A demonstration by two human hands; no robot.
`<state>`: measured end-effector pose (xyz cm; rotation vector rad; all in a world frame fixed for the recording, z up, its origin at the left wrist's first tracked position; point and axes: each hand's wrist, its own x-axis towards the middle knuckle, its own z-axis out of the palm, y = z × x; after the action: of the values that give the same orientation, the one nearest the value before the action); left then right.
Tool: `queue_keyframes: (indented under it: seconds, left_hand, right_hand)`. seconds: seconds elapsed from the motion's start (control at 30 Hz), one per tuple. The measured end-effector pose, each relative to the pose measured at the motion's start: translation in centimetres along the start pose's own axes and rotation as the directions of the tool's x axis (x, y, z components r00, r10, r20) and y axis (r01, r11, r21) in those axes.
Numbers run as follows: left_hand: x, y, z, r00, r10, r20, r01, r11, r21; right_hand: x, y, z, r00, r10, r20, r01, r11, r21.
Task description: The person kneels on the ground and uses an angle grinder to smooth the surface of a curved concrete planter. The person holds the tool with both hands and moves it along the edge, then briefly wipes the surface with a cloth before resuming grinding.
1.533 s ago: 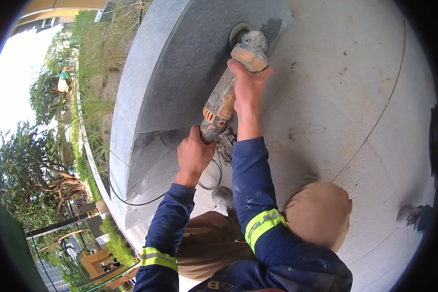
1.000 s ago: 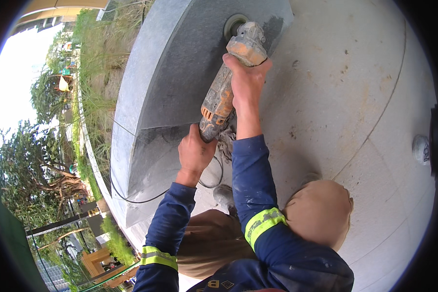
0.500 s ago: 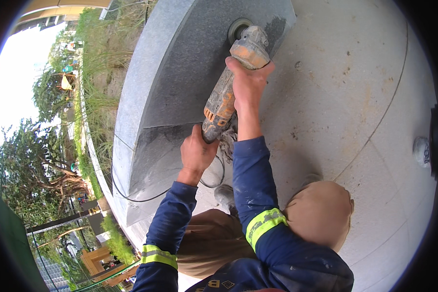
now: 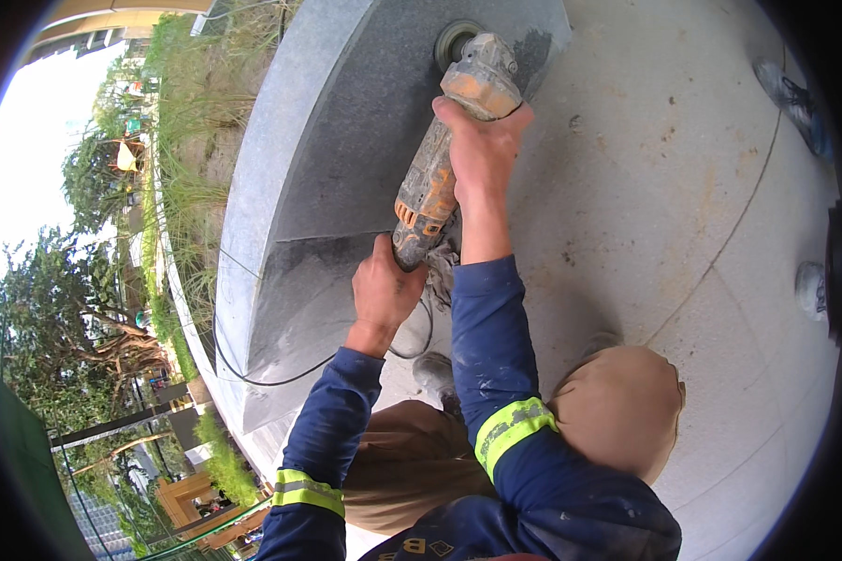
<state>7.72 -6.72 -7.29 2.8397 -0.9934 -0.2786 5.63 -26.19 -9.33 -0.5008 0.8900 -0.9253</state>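
Observation:
An angle grinder (image 4: 429, 179), dusty grey and orange, slants up and to the right between my hands. My right hand (image 4: 485, 145) is wrapped round its body just behind the gear head. The rear end of the tool sits in the closed grip of my left hand (image 4: 386, 288). At the far end, the round disc (image 4: 457, 44) lies against the dark side face of a curved grey stone ledge (image 4: 346, 140). Part of the disc is hidden by the gear head.
A black cord (image 4: 271, 384) loops below the grinder and over the ledge. A crumpled grey cloth (image 4: 442, 271) lies behind the tool. Shoes of another person (image 4: 788, 93) stand at the far right, on the concrete floor (image 4: 646, 234). Grass (image 4: 196, 178) grows beyond the ledge.
The grinder and both my hands have shifted slightly; the disc end moved a little away from me along the ledge face. Another person's shoe has come into view at the upper right.

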Motion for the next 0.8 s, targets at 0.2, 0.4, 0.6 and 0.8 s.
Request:
queue_keyframes:
  seconds: [0.2, 0.4, 0.6, 0.8]
  left_hand:
    - [0.2, 0.3, 1.1, 0.999, -0.027, 0.044, 0.024, 0.998, 0.05]
    - [-1.1, 0.4, 6.1, 0.983, -0.068, 0.169, 0.039, 0.986, 0.165]
    - [-0.5, 0.2, 7.1, 0.985, -0.042, 0.17, 0.014, 0.986, 0.163]
    - [0.5, -0.4, 6.4, 0.995, -0.049, 0.091, 0.036, 0.99, 0.137]
  right_hand:
    - [1.3, 2.5, -1.2, 0.999, 0.004, -0.042, -0.004, 1.0, -0.016]
    - [2.7, 6.7, -7.2, 0.967, 0.174, -0.184, -0.175, 0.984, 0.006]
    - [3.1, 6.8, -7.6, 0.969, 0.137, -0.205, -0.155, 0.985, -0.073]
    - [3.3, 5.5, -4.9, 0.987, 0.108, -0.116, -0.115, 0.992, -0.056]
